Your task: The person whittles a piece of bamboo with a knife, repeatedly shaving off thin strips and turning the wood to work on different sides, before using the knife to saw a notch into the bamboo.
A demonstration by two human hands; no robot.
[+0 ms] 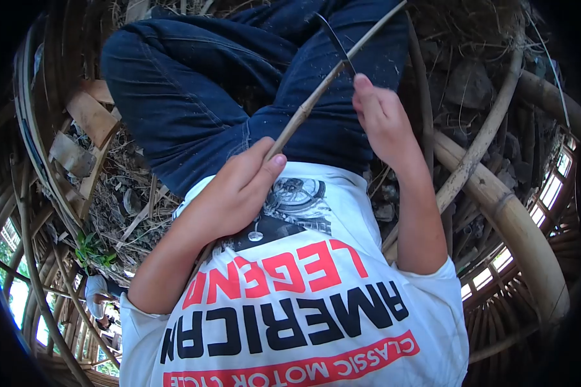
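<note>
Support: the ground (436,51), rough and littered. I note my own crossed legs (187,90), in jeans (323,122), resting on it. Upper right: one large stone (470,87). Right of centre: smaller stones (386,211). Left of centre: dry twigs (152,201), scattered, and a pale wood strip (135,224) among them.
</note>
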